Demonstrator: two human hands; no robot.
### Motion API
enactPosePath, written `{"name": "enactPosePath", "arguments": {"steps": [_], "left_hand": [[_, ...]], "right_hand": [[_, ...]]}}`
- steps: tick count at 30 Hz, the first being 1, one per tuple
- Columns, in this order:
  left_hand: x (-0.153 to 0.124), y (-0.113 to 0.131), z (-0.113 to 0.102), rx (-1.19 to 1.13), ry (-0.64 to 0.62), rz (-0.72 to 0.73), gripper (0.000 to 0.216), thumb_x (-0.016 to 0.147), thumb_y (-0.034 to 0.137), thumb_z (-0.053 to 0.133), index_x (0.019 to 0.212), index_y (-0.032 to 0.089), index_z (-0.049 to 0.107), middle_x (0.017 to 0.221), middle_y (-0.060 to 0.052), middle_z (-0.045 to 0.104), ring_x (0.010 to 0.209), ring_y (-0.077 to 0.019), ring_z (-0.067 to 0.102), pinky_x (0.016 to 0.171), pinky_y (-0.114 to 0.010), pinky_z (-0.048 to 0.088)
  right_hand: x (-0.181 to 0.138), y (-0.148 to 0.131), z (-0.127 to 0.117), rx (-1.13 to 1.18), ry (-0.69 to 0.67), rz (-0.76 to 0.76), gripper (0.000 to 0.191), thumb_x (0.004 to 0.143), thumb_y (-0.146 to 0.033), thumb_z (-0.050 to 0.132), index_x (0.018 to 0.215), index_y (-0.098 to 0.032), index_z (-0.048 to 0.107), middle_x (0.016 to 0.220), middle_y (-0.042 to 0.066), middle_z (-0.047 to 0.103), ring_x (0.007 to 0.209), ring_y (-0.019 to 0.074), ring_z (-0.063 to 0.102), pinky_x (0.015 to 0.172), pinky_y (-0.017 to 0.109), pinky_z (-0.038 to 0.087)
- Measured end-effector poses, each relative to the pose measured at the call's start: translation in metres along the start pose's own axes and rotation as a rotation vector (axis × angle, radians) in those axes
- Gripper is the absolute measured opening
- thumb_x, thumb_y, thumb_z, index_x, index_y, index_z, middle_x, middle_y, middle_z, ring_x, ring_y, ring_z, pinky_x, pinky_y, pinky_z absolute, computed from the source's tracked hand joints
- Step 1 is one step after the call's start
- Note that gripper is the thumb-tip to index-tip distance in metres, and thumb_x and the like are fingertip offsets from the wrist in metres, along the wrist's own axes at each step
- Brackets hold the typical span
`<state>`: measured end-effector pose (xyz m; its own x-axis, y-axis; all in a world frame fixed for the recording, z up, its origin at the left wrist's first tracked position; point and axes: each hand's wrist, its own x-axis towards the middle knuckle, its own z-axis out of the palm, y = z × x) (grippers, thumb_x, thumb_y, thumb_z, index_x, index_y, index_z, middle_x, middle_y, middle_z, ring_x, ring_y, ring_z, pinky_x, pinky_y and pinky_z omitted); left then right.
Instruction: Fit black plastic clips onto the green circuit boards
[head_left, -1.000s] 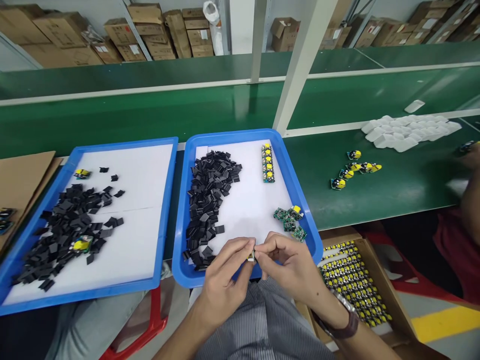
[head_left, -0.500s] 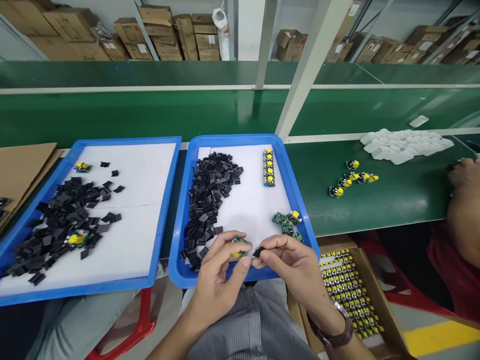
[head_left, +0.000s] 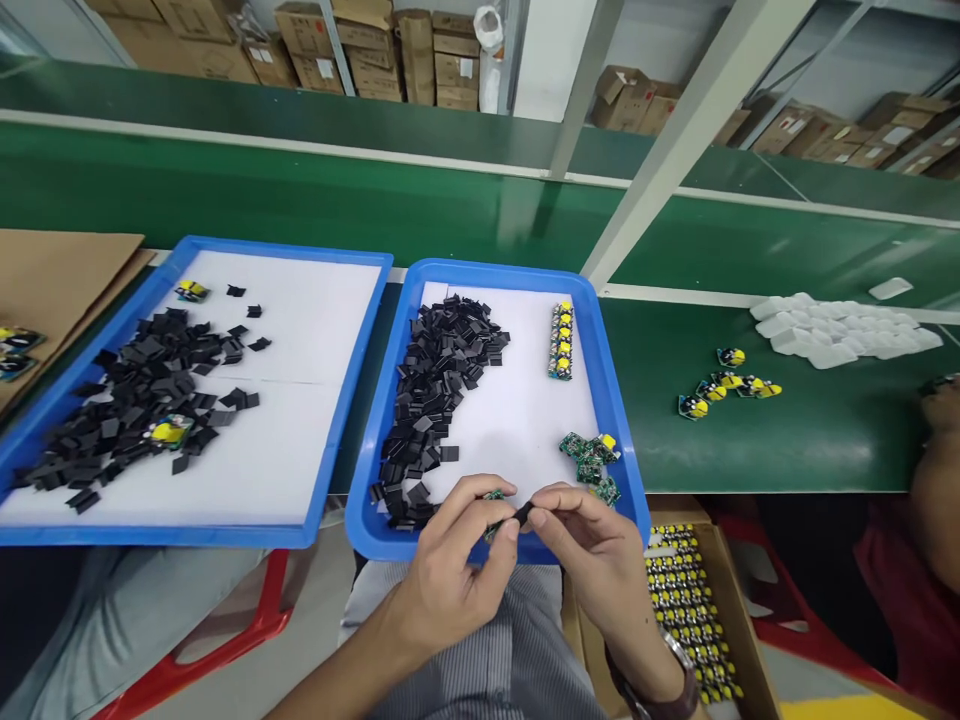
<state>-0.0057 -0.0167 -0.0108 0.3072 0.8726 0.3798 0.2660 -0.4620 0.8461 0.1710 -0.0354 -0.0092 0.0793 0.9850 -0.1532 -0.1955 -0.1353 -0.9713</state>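
The small folded black piece [head_left: 523, 514] could be slipping or sitting crooked if the right hand's [head_left: 596, 555] fingertip grip is weakening; the small green circuit board [head_left: 493, 499] could be dropping if the left hand [head_left: 459, 560] is loosening. Both things are hovering at lower centre, above the blue plastic tray's [head_left: 616, 400] near side. The left hand is pinching the board, fingers curling; the right is pinching the black piece, wrist angling inward. Whether piece and board are touching, I cannot tell.

A brown-strapped, metal-edged watch [head_left: 684, 668] is worn on the right wrist [head_left: 637, 630]; a grey garment [head_left: 480, 660] with thin stripes is also worn.
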Motion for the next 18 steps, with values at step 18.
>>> {"name": "enactPosePath", "arguments": {"steps": [18], "left_hand": [[0.003, 0.002, 0.008, -0.024, 0.132, -0.069, 0.017, 0.094, 0.003, 0.057, 0.095, 0.019, 0.064, 0.100, -0.006, 0.066, 0.085, -0.0141, 0.067, 0.074, -0.025, 0.055]], "right_hand": [[-0.005, 0.004, 0.007, -0.239, -0.032, -0.186, 0.016, 0.096, -0.014, 0.072, 0.101, -0.027, 0.079, 0.087, 0.000, 0.070, 0.081, 0.0134, 0.069, 0.070, 0.022, 0.058]]}}
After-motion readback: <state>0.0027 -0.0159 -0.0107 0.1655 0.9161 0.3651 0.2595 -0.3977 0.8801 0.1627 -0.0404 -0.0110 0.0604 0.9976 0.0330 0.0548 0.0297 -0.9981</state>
